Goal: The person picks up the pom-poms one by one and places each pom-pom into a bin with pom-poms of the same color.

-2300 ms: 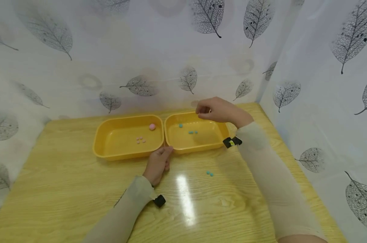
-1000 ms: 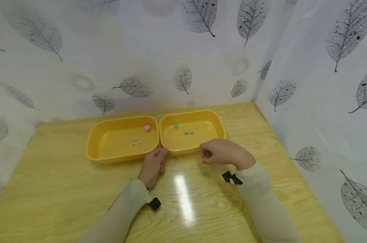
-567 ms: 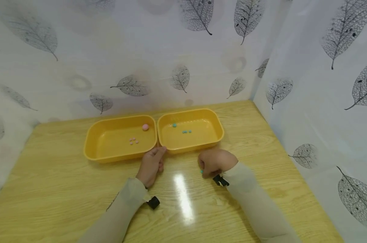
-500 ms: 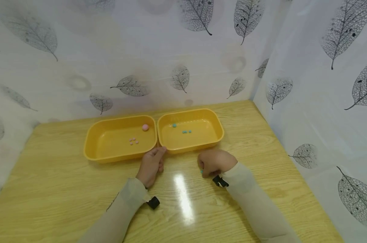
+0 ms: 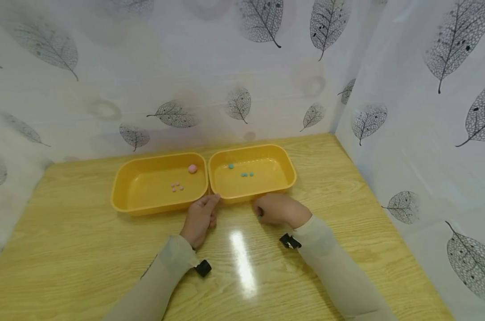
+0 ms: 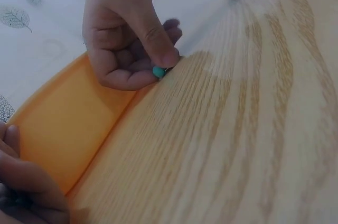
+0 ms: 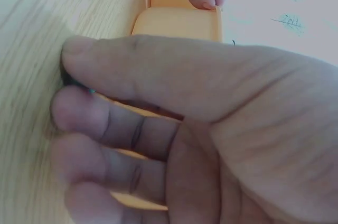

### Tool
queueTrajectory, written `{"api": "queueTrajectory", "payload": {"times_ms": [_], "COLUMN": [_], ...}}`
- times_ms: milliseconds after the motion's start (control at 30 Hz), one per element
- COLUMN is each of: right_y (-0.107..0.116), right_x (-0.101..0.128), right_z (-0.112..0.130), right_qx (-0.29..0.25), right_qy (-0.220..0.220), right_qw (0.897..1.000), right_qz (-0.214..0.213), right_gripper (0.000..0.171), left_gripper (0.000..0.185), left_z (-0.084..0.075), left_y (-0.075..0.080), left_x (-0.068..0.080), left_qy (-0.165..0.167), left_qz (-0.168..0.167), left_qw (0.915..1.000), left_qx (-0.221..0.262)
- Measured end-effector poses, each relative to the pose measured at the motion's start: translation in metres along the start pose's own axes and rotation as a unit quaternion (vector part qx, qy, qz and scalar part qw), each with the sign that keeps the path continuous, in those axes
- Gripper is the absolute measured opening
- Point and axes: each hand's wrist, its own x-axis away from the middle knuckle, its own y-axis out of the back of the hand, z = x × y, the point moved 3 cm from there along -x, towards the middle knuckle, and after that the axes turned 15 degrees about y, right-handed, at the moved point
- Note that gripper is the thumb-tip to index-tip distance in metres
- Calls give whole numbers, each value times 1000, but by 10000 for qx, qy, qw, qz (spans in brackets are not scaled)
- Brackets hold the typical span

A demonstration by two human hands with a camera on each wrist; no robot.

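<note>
Just in front of the right yellow tray, my right hand pinches a small turquoise ball between thumb and forefinger, as the left wrist view shows. Whether a second ball sits in that grip cannot be seen. My left hand holds the near rim of the same tray at its left corner, thumb and finger pinching the edge. Inside that tray lie several turquoise pieces, one of them larger and near the back wall.
Against its left side stands another yellow tray, holding a larger pink ball and several small pink balls. A curtain with leaf prints hangs behind and along the right side of the wooden table.
My right hand came down from above the right tray to two turquoise balls on the table, then lifted toward the tray's near wall. Those balls no longer show on the table. My left hand kept its hold.
</note>
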Motion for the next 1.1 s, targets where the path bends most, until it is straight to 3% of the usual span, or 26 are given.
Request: {"api": "queueTrajectory", "payload": {"times_ms": [233,533,967,1100], "right_y": [1,1,5,11], "right_x": [-3,-4,-2,-1], "right_z": [1,2,14,18], "right_qx": [-71,63,185,208], "right_qy": [321,442,504,807], "right_qw": [9991,9983,9973,9942], "right_qz": [-263,-374,-496,-674], "right_gripper": [45,49,38,28], "left_gripper": [37,36,37,40], "left_z": [1,2,3,3], "left_y": [0,0,0,0], "left_x": [-1,-2,-2,-2], "left_qy": [45,28,-3,29], "left_qz": [2,-48,-57,-58], "left_qw": [10000,10000,9999,9999], "left_qx": [42,75,129,87]}}
